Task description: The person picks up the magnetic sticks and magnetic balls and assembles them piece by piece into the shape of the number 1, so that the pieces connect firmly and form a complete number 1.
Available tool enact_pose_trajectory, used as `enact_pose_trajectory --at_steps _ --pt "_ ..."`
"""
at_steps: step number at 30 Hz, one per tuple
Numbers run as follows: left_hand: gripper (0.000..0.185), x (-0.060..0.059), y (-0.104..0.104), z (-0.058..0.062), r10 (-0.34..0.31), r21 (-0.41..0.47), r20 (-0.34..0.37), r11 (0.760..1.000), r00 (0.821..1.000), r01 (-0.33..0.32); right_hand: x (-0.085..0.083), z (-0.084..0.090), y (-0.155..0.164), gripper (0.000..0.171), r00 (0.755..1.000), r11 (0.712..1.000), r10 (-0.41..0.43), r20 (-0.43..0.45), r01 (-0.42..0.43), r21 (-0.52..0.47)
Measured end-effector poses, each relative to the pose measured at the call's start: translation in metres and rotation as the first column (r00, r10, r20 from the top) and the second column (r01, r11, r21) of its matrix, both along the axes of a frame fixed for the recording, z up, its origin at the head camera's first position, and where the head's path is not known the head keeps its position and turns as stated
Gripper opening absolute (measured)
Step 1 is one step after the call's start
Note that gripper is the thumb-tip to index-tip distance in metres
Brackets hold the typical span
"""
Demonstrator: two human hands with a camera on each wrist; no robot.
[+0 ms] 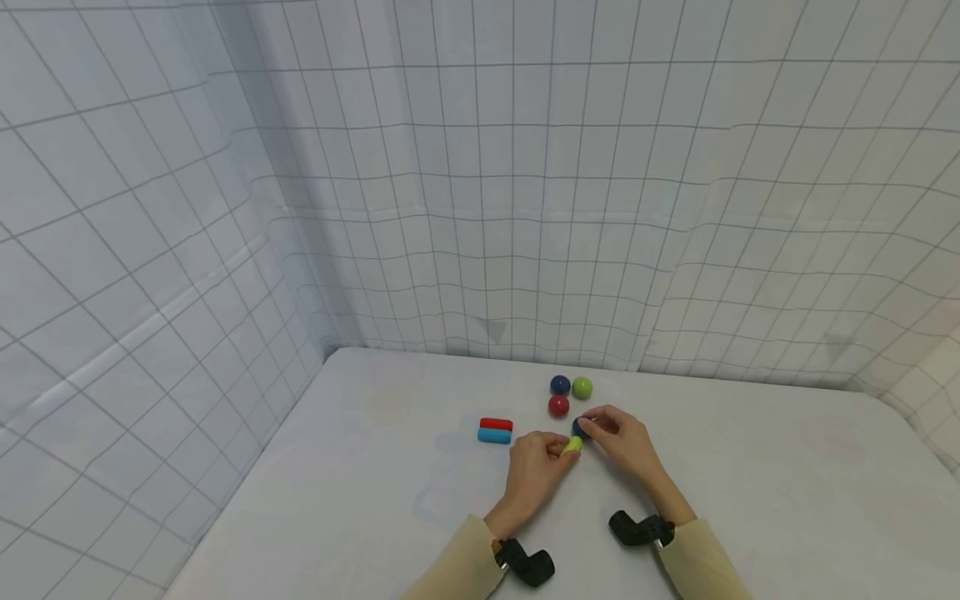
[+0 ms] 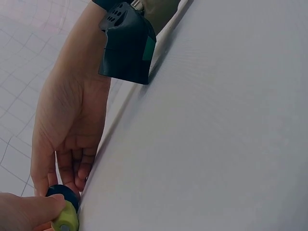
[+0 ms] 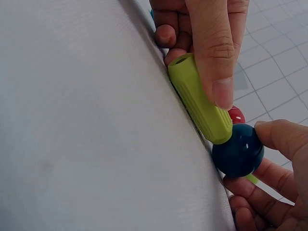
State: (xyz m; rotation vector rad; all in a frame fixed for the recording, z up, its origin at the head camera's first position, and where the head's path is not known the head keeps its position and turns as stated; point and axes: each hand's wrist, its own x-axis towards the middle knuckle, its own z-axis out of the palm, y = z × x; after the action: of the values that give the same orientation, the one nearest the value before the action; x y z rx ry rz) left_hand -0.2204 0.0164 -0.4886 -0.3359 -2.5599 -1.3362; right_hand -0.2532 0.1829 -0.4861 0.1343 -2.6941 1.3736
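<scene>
Over the white tabletop (image 1: 360,475), the person's two hands are brought close together, each with something in its fingers. The left hand (image 1: 534,468) is clamped on a ribbed lime-green handle (image 3: 199,98), thumb laid along it and fingers curled on the other side; the end away from the ball shows a small hole. The right hand (image 1: 628,448) pinches a glossy dark blue ball (image 3: 238,150) between thumb and fingers. The handle's rounded end meets the ball's side, though I can't tell whether the two are joined or merely touching.

Just beyond the hands, three more balls sit in a small cluster: a red ball (image 1: 558,406) nearest, a second blue ball (image 1: 560,385) behind it, and a green ball (image 1: 582,388) to the right of that one. Left of them, a red handle (image 1: 497,424) and a light blue handle (image 1: 494,436) lie side by side, the red one farther back. A pale gridded curtain (image 1: 480,175) hangs behind the tabletop.
</scene>
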Motion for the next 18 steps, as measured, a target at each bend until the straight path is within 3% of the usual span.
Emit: enact_pose_trajectory --at_steps 18 --pt "0.021 -0.0001 0.0003 -0.0004 0.001 0.006 0.000 1.000 1.000 -0.001 0.0011 0.0017 -0.0011 0.028 1.000 1.000 0.004 -0.006 -0.004 0.002"
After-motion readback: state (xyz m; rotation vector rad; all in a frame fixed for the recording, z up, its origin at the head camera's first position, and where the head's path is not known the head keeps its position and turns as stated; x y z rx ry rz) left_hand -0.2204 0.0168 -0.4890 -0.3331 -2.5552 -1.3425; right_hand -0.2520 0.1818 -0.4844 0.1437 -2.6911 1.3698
